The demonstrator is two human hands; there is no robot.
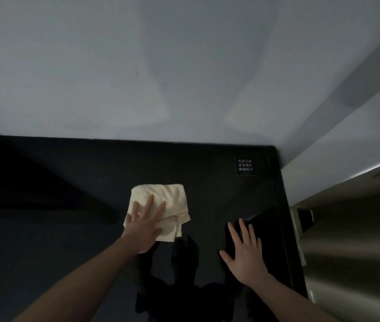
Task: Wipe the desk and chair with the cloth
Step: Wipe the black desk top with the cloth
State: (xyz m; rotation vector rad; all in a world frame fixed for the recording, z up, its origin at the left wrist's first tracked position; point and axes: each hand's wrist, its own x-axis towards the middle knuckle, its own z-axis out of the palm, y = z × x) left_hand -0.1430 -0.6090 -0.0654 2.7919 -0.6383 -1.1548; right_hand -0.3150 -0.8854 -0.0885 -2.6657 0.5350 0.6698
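Note:
A folded cream cloth (165, 198) lies on the glossy black desk (68, 228), near its middle. My left hand (146, 225) presses flat on the cloth's near left part, fingers spread. My right hand (246, 254) rests flat on the bare desk surface to the right, fingers apart, holding nothing. No chair is in view.
A pale wall (161, 66) rises behind the desk's far edge. A small sticker with white text (246, 166) sits at the desk's far right corner. A brushed metal surface (351, 252) stands along the desk's right edge. My reflection shows in the desk.

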